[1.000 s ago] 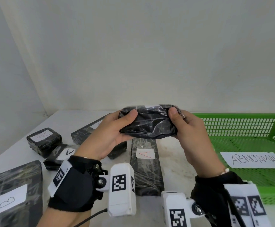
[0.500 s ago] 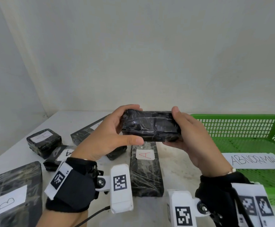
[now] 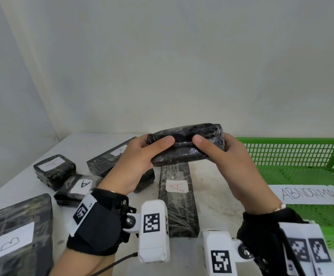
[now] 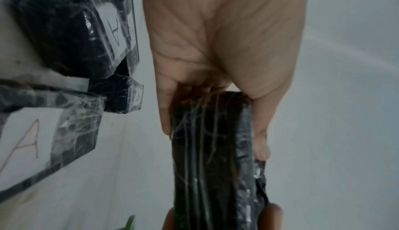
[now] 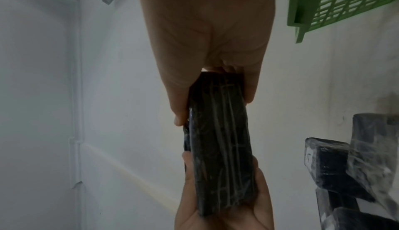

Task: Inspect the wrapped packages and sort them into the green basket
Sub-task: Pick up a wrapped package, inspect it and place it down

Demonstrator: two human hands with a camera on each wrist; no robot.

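A black, plastic-wrapped package [image 3: 184,154] is held up above the table between both hands. My left hand [image 3: 138,158] grips its left end, thumb on the near face. My right hand [image 3: 227,162] grips the right end, thumb pressing the near face. The wrist views show the same package [image 4: 211,162] [image 5: 220,148] pinched between thumb and fingers from each end. The wrap looks crumpled along its top edge. The green basket [image 3: 293,140] stands at the right, holding a paper sign [image 3: 309,194] that reads ABNORMAL.
Several wrapped black packages lie on the white table: a long one labelled A [image 3: 178,198] under my hands, small ones labelled A [image 3: 54,168] at the left, and a flat one labelled B [image 3: 16,236] at the near left. A white wall stands close behind.
The package has been rotated in my hands, from showing a flat side to showing its crumpled edge, and both thumbs have shifted inward on the near face. It stays above the table.
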